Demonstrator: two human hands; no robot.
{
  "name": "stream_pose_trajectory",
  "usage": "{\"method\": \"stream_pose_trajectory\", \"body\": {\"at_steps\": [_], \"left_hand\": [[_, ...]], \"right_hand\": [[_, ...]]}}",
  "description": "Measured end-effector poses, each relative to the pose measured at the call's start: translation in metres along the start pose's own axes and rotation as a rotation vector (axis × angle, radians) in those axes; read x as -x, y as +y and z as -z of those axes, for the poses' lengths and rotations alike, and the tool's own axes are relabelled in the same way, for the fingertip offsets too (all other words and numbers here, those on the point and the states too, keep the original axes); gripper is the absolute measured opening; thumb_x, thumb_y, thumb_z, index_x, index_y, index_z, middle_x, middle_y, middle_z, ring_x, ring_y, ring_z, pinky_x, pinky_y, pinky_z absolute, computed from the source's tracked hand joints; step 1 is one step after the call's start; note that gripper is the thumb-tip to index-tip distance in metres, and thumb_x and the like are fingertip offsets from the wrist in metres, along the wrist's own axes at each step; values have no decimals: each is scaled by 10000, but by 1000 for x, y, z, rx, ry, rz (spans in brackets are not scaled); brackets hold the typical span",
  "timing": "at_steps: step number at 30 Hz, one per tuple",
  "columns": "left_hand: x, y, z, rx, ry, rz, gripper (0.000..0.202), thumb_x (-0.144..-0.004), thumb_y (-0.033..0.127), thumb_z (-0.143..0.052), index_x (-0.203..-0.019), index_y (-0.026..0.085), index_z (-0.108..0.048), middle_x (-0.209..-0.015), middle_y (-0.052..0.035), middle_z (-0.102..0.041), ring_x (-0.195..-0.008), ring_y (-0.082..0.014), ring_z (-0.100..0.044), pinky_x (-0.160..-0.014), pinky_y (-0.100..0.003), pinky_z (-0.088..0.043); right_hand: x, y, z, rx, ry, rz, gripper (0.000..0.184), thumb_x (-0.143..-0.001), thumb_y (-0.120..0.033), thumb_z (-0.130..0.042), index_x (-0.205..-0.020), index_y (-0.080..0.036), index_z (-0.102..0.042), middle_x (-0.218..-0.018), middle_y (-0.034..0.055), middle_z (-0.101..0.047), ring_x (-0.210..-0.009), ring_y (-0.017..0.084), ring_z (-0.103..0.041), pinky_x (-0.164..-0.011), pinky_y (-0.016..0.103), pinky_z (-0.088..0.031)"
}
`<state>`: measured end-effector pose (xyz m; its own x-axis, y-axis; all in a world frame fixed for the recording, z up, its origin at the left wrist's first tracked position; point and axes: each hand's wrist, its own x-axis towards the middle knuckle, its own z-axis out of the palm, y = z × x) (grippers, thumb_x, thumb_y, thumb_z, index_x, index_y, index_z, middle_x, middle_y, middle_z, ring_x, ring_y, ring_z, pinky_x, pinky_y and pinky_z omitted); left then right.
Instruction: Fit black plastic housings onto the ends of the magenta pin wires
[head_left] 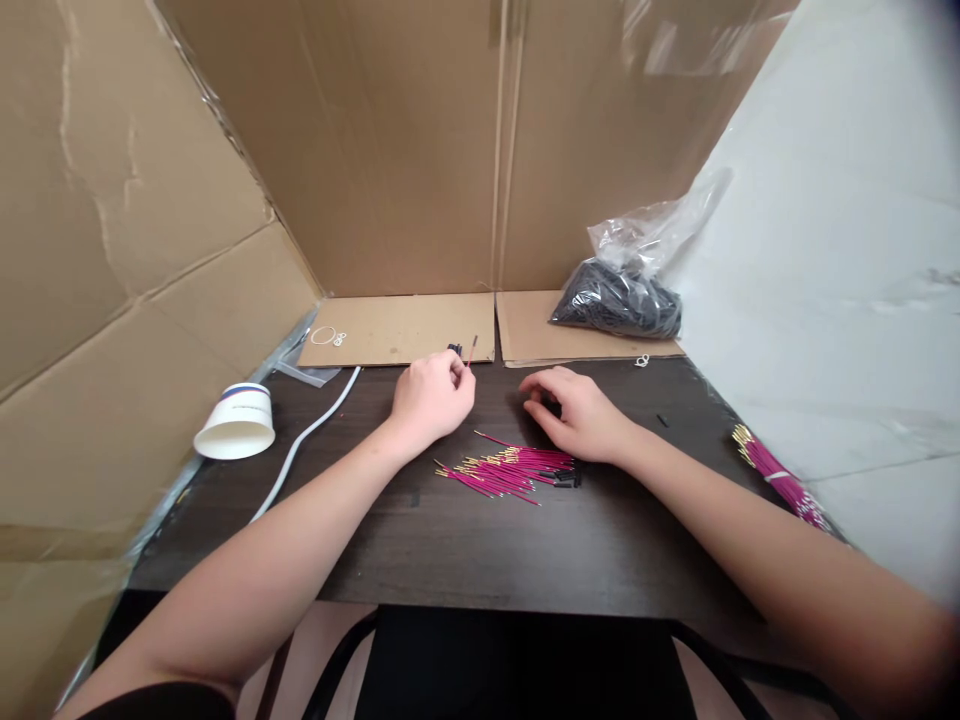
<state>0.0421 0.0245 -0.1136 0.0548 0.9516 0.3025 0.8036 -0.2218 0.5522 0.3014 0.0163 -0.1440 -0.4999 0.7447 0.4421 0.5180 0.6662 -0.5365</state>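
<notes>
My left hand (433,396) is closed in a pinch on a thin wire (472,354), whose dark end sticks up past the fingertips. Behind its knuckles, small black sleeves (454,349) show at the edge of the cardboard. To the right, my right hand (576,412) hovers low with curled fingers, a gap between thumb and forefinger and nothing visible in it. Between and below the hands lies a loose pile of magenta wires (502,470) with gold-coloured tips. Several short black sleeves (562,479) lie at the pile's right end.
A clear bag of black pieces (619,298) rests on cardboard at the back right. A tied magenta wire bundle (780,480) lies at the right edge. A paper cup (236,422) lies on its side at left, beside a grey cable (304,440). Cardboard walls (390,150) enclose the dark table (450,560).
</notes>
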Motion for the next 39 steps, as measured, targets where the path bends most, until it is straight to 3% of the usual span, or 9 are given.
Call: {"method": "stream_pose_trajectory", "body": {"at_steps": [6, 13, 18, 23, 27, 30, 39], "left_hand": [[-11, -16, 2, -161, 91, 19, 201, -914, 248, -718, -736, 223, -628, -760, -104, -685, -794, -286, -673, -803, -397, -524], [-9, -9, 1, -390, -79, 103, 191, -968, 289, -596, -930, 187, -753, -893, -155, -776, -881, -341, -759, -825, -445, -571], [-9, -6, 2, -415, -141, 131, 234, -982, 299, -589, -1017, 178, -786, -944, -171, -800, -959, -362, -783, -866, -462, -584], [-9, -7, 2, -411, -149, 126, 212, -964, 313, -615, -969, 180, -781, -922, -165, -798, -934, -366, -782, -840, -470, -580], [-8, -4, 4, -390, -112, 115, 194, -957, 331, -632, -922, 190, -759, -895, -151, -785, -905, -352, -767, -827, -468, -565], [-6, 0, 5, -335, -98, 74, 165, -948, 328, -650, -861, 204, -715, -900, -120, -784, -870, -315, -746, -804, -445, -547], [10, 8, -2, -173, -185, -226, 97, -914, 267, -683, -846, 204, -658, -876, -48, -731, -759, -213, -637, -731, -373, -482]], "right_hand": [[1, 1, -2, 12, -96, 12, 130, -987, -155, -666, -1107, -206, -678, -935, 66, -735, -921, 245, -675, -872, 411, -529], [0, 1, -1, 29, -120, 10, 86, -999, -158, -652, -1072, -200, -667, -919, 59, -720, -909, 238, -657, -858, 396, -517], [-1, -10, 6, 50, -172, 2, 36, -1009, -189, -666, -1027, -208, -641, -928, 65, -697, -918, 242, -626, -852, 390, -498], [0, -31, 18, 12, -339, 34, 93, -1025, -261, -701, -1001, -200, -635, -956, 71, -677, -931, 233, -601, -829, 361, -480], [0, -38, 20, 35, -395, 42, 122, -1023, -280, -722, -1005, -189, -642, -976, 80, -676, -923, 232, -583, -813, 355, -461], [1, -38, 19, 39, -438, 47, 60, -1037, -213, -674, -996, -184, -643, -984, 85, -672, -916, 228, -584, -828, 357, -459], [3, -38, 13, 117, -480, 39, 155, -1094, -186, -586, -946, -176, -632, -963, 102, -664, -897, 235, -576, -827, 359, -443]]}}
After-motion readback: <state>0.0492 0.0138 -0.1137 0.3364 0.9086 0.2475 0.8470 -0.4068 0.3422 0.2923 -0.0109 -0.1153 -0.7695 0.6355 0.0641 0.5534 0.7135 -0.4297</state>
